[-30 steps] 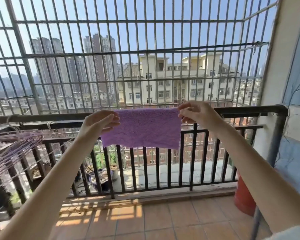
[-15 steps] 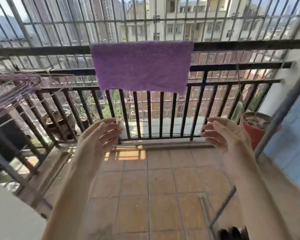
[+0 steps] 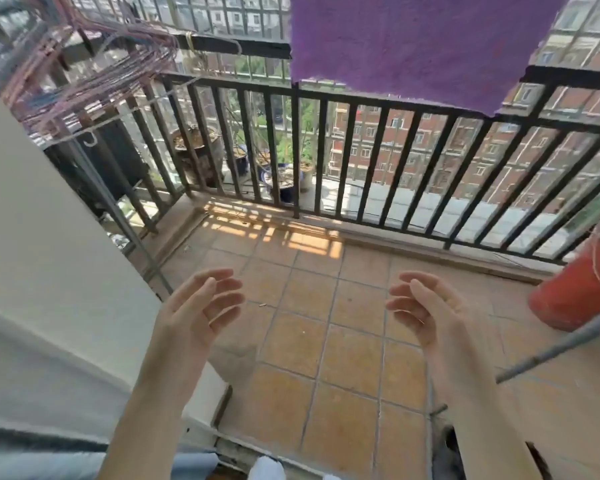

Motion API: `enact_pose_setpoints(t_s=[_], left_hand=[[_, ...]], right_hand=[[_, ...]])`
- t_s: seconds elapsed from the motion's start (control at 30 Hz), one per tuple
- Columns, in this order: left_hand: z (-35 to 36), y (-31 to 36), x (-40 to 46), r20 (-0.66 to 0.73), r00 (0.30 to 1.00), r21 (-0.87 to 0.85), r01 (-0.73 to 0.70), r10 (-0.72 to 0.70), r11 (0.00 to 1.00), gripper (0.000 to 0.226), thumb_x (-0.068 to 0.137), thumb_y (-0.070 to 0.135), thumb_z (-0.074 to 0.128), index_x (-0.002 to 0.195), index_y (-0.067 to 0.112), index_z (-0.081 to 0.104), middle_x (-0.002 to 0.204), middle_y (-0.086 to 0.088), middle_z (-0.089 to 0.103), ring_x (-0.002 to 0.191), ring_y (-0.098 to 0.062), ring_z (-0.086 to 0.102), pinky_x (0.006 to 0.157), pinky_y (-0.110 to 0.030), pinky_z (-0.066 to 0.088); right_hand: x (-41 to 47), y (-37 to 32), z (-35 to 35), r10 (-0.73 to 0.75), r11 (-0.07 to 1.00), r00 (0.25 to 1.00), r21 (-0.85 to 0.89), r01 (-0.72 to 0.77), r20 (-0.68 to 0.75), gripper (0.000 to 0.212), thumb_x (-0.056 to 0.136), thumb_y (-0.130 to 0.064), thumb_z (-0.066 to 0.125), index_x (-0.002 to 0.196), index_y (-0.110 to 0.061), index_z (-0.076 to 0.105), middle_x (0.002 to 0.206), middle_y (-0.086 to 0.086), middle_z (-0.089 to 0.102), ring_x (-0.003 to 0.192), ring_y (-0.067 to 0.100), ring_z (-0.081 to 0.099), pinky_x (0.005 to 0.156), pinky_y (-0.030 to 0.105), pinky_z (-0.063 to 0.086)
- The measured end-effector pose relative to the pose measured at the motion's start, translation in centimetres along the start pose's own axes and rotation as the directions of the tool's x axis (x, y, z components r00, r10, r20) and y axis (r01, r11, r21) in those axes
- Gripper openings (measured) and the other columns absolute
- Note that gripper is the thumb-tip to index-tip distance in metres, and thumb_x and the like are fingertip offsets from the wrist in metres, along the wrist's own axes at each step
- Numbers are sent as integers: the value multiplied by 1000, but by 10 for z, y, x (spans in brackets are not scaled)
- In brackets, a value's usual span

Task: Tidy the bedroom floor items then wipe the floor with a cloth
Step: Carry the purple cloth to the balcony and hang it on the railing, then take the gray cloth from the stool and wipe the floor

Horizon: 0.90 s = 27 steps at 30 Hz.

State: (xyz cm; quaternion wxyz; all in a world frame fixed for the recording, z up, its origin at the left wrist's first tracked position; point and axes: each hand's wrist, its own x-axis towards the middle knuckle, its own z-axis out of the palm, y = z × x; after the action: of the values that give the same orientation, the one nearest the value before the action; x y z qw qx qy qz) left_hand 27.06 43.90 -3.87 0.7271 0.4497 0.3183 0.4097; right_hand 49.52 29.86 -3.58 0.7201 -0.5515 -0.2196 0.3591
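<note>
**Over the balcony tiles, both hands empty**

Above the tiled floor (image 3: 326, 341), the left hand (image 3: 198, 313) and right hand (image 3: 426, 313) are hovering side by side, palms turned toward each other, fingers loosely spread and gripping nothing. Beyond them, the black railing (image 3: 378, 161) is running across the balcony edge. The purple cloth (image 3: 413, 46) is hanging over the railing's top bar, well above both hands and touching neither. To the right, a red pot (image 3: 575, 285) is standing on the tiles near the railing. To the left, a white wall (image 3: 49, 254) is filling the near side, and a bundle of pink hangers (image 3: 84, 71) is hanging beyond it. Potted plants (image 3: 284, 174) are sitting outside the bars.
</note>
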Motion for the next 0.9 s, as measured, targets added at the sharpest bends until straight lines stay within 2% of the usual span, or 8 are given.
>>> enact_pose_setpoints(t_s=[0.1, 0.2, 0.37, 0.43, 0.5, 0.57, 0.77, 0.9], left_hand=[[-20, -1, -25, -133, 991, -30, -38, 33, 999, 59, 37, 53, 88, 83, 20, 74, 83, -3, 69, 77, -15, 67, 68, -23, 56], [-42, 0, -51, -239, 969, -41, -70, 58, 997, 60, 37, 53, 88, 85, 21, 74, 84, -2, 70, 79, -15, 68, 68, -22, 55], [-74, 8, -96, -371, 921, -55, -152, 121, 987, 59, 41, 56, 86, 88, 22, 74, 86, 0, 70, 83, -14, 68, 70, -22, 55], [-82, 11, -114, -414, 898, -56, -187, 147, 981, 57, 41, 56, 86, 86, 23, 75, 85, 2, 70, 81, -12, 68, 69, -21, 54], [-89, 13, -133, -433, 886, -58, -212, 167, 976, 54, 42, 56, 85, 84, 24, 75, 83, 2, 71, 78, -11, 68, 68, -21, 54], [-94, 16, -157, -448, 875, -64, -236, 183, 970, 52, 44, 55, 85, 85, 24, 75, 82, 2, 70, 78, -12, 68, 68, -21, 54], [-125, 29, -249, -577, 775, -68, -359, 257, 931, 48, 50, 51, 84, 89, 23, 74, 82, 0, 69, 77, -11, 67, 67, -20, 53], [-154, 42, -318, -702, 660, -36, -409, 269, 912, 41, 56, 46, 80, 88, 20, 73, 79, -1, 69, 74, -13, 67, 68, -21, 54]], right_hand=[[6, 12, 21, 53, 998, 994, -28, -51, 98, 34, 64, -32, 64, 88, -9, 66, 74, 7, 68, 65, 16, 64, 58, 19, 53], [6, 26, 43, 112, 993, 976, -56, -103, 188, 13, 84, -16, 55, 89, -8, 65, 72, 4, 68, 66, 16, 64, 58, 18, 53], [-18, 43, 80, 161, 985, 920, -117, -127, 358, 16, 92, -8, 48, 90, -9, 64, 73, 2, 69, 67, 15, 64, 60, 18, 53], [-30, 46, 95, 155, 983, 878, -157, -93, 452, 15, 84, -22, 60, 92, -11, 67, 80, 5, 70, 74, 20, 65, 63, 20, 53], [-45, 45, 112, 156, 982, 803, -175, -65, 576, 39, 64, -45, 77, 91, -18, 72, 86, 7, 71, 77, 22, 66, 66, 21, 54], [-64, 45, 133, 154, 987, 723, -146, -74, 673, 49, 50, -55, 83, 87, -23, 74, 84, 7, 71, 75, 20, 67, 67, 21, 54], [-140, 65, 197, 158, 986, 603, -89, -143, 782, 50, 51, -57, 81, 84, -21, 74, 76, 6, 69, 68, 18, 65, 63, 22, 52], [-201, 82, 229, 208, 974, 518, -130, -184, 830, 19, 75, -33, 64, 83, -18, 72, 79, 10, 66, 71, 21, 62, 66, 23, 51]])
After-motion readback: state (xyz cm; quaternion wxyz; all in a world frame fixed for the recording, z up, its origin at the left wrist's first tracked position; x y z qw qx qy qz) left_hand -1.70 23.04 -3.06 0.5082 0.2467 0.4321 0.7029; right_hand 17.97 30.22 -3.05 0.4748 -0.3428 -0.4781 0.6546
